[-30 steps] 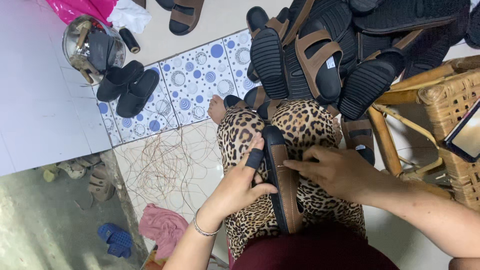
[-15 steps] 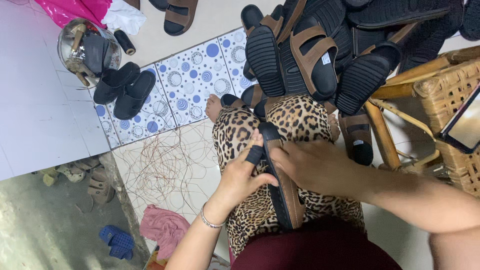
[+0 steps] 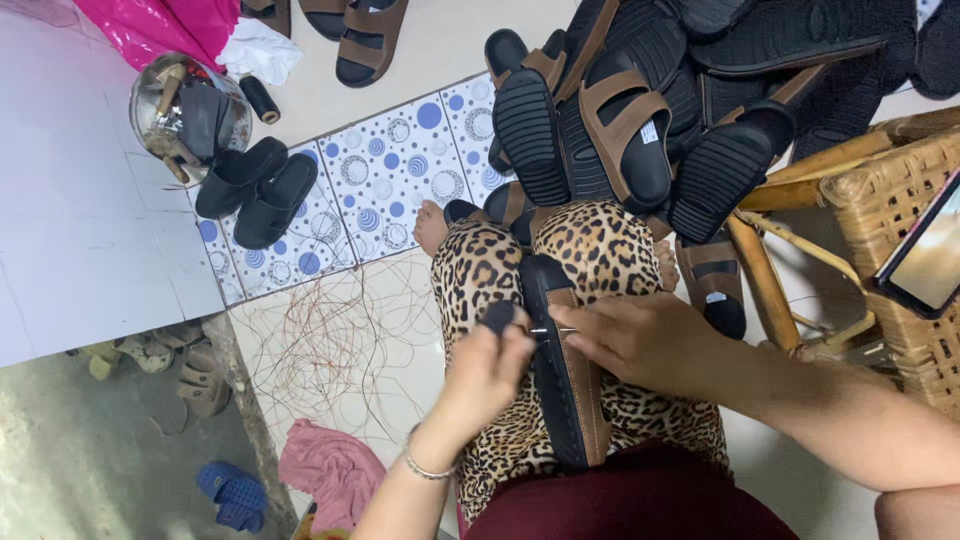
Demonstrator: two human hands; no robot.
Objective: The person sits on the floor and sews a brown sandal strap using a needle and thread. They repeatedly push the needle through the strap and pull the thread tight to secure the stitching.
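Observation:
A black-soled sandal [image 3: 566,400] with a brown strap lies lengthwise on my lap, between my knees in leopard-print trousers. My left hand [image 3: 487,372] grips a black-handled tool [image 3: 499,317] whose thin metal tip points at the sandal's edge. My right hand [image 3: 640,340] rests on the sandal's strap and holds it down, fingers close to the metal tip.
A heap of black and brown sandals [image 3: 650,110] lies ahead. A wicker chair [image 3: 880,200] with a phone [image 3: 925,255] stands at the right. Loose brown thread [image 3: 330,340] covers the floor at the left, near a pair of black slippers [image 3: 255,190], a metal bowl [image 3: 185,115] and a pink cloth [image 3: 330,465].
My left hand has shifted from the sandal's side to bring the tool's tip against its edge. My right hand has slid a little along the strap.

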